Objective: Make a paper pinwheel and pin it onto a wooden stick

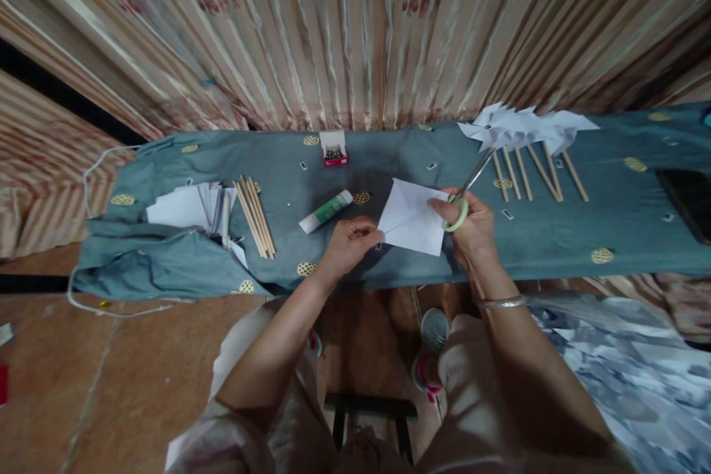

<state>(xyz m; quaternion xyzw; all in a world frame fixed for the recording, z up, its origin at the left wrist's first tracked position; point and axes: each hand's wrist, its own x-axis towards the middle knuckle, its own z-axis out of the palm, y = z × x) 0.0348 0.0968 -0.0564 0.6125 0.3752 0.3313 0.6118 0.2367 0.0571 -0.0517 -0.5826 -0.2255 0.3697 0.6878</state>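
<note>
A white square of paper is held between my two hands over the cloth-covered table. My left hand pinches its lower left corner, where a slit or crease runs inward. Around the right edge of the sheet my right hand is closed, with the thumb on top. That same hand also holds scissors with pale green handles, their blades pointing away to the upper right. Left of the paper lies a white and green glue stick. Behind it stands an open red box of small metal pins.
White paper pinwheels on wooden sticks lie at the back right. Several bare wooden sticks and a stack of paper are on the left. A dark phone rests at the right end. A pleated curtain hangs behind the table.
</note>
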